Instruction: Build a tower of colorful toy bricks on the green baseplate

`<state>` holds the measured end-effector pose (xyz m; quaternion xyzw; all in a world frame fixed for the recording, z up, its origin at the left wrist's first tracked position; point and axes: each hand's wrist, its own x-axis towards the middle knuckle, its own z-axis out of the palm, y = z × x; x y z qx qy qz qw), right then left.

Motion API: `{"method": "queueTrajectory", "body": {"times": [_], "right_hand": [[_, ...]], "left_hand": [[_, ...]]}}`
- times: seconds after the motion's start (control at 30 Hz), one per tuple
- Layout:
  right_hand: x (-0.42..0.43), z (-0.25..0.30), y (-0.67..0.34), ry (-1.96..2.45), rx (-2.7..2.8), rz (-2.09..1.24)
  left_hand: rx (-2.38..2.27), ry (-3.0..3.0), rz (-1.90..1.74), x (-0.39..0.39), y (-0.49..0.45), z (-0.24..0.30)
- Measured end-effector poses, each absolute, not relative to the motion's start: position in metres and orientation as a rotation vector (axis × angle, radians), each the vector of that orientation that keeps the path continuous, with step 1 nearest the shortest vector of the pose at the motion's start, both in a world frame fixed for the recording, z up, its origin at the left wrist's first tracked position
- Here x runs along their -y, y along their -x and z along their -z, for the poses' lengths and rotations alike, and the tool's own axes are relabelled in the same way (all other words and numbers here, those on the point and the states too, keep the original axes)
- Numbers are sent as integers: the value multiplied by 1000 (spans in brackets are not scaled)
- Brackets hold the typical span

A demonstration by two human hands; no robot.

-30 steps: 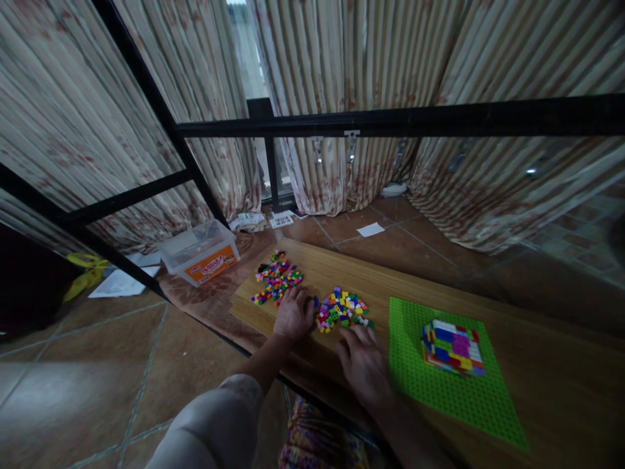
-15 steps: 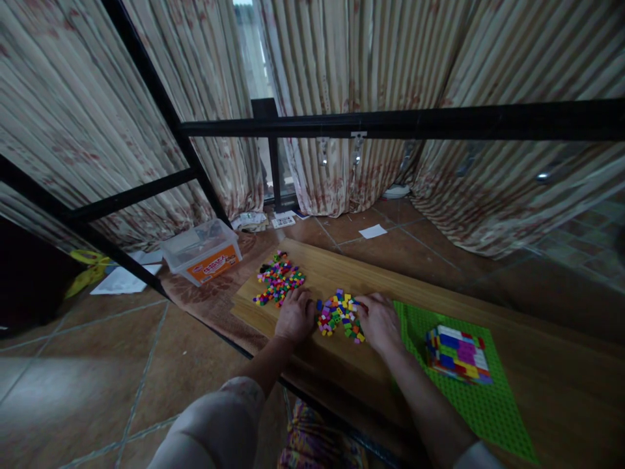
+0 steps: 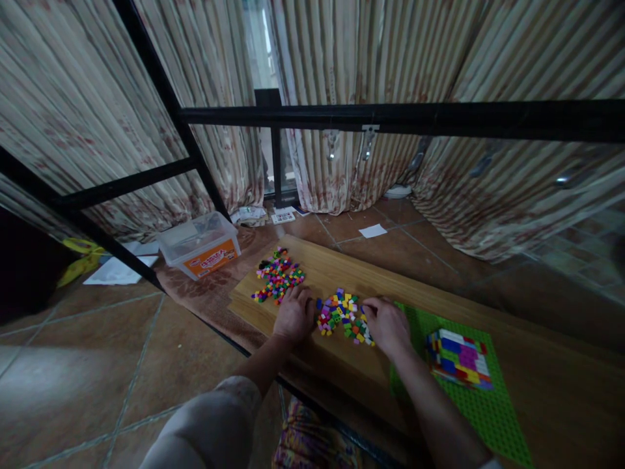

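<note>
Right hand (image 3: 388, 326) has edged nearer over the loose bricks (image 3: 342, 314), fingers curled, pinch unclear; left hand (image 3: 294, 314) lies flat beside them, fingers spread; brick block (image 3: 459, 358) stands on baseplate (image 3: 488, 417), right; plenty seemingly left.

Only the right hand (image 3: 388, 326) moves
From 5 o'clock of the near brick pile (image 3: 339, 314), it now rests at 3 o'clock, fingertips touching bricks.

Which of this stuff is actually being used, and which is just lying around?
In use: left hand, right hand, brick pile between them, green baseplate, brick block on it, wooden board.
Lying about: plastic box, paper scrap, curtains.
</note>
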<state>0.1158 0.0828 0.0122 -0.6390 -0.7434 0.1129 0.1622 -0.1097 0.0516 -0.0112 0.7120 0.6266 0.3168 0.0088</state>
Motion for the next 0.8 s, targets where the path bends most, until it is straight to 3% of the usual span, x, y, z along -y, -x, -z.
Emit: {"method": "queueTrajectory", "body": {"times": [0.8], "right_hand": [[-118, -22, -77, 1700, 2270, -466]], "left_hand": [[-1930, -2220, -993, -52, 111, 15]]}}
